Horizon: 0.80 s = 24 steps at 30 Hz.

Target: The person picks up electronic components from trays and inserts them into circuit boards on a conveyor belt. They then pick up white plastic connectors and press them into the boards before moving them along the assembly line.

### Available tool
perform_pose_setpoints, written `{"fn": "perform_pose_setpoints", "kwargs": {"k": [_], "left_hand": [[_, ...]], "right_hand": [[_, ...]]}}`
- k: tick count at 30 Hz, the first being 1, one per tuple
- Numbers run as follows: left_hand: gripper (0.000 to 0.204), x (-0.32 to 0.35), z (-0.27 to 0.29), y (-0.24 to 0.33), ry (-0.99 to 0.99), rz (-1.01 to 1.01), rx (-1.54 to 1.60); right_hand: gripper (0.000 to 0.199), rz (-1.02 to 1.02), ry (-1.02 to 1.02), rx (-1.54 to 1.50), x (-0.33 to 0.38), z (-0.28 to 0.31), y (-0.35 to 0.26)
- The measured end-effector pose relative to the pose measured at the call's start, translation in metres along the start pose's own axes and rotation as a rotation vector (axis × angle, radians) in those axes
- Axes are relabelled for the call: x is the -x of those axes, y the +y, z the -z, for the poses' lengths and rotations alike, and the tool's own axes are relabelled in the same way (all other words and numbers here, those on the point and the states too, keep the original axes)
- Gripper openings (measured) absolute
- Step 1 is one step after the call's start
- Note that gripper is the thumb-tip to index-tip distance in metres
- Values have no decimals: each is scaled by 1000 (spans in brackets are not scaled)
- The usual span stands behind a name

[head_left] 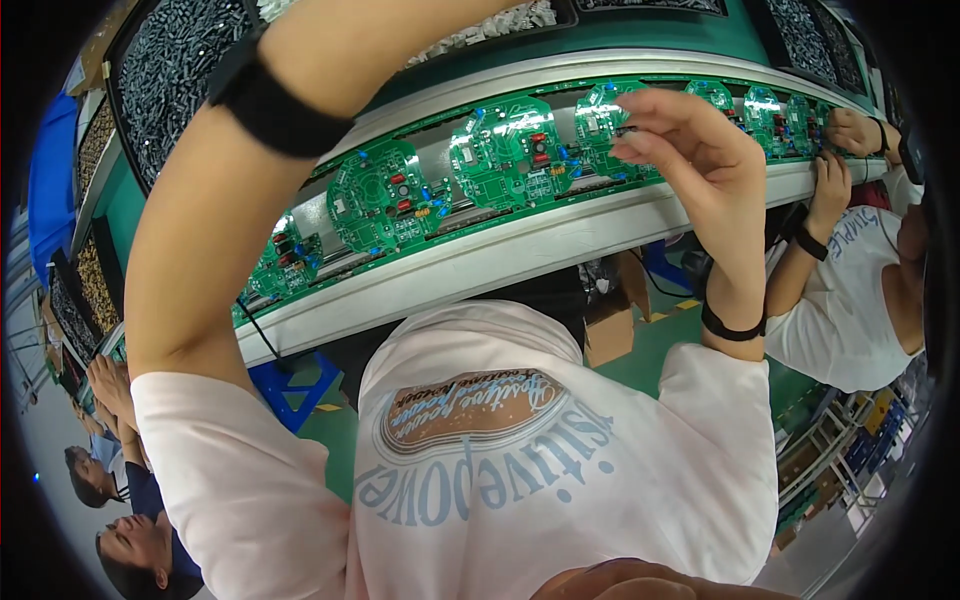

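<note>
Thumb and fingers of my right hand (705, 150) are pinched together on a small dark component (625, 131), too small to name exactly. It is held in front of a green circuit board (597, 118), one of several lying in a row on the conveyor line. To its left are another circuit board (480, 160) and a further one (350, 205), both fitted with red, blue and black parts. My left forearm, with a black wristband (275, 100), crosses above the line and leaves at the upper edge, so that hand is out of sight.
Beyond the pale conveyor rail (470, 258) stand a bin of dark components (175, 80) and a tray of white parts (500, 25). A co-worker's hand (855, 132) works at the line's right end; another person's hand (108, 388) shows at left. Below the rail sits a cardboard box (610, 335).
</note>
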State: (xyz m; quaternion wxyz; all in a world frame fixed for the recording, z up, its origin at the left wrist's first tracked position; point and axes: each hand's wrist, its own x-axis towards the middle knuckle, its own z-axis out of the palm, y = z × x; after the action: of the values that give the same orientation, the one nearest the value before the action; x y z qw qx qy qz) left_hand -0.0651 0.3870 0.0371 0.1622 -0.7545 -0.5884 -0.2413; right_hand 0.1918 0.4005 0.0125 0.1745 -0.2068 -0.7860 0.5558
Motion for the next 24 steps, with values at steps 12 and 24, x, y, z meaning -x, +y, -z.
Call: {"fn": "perform_pose_setpoints", "kwargs": {"k": [12, 24], "left_hand": [[22, 114, 79, 65, -324, 276, 294], [22, 165, 116, 81, -290, 480, 424]], "right_hand": [[15, -67, -96, -354, -3, 0, 15], [14, 271, -105, 490, -24, -19, 12]]}}
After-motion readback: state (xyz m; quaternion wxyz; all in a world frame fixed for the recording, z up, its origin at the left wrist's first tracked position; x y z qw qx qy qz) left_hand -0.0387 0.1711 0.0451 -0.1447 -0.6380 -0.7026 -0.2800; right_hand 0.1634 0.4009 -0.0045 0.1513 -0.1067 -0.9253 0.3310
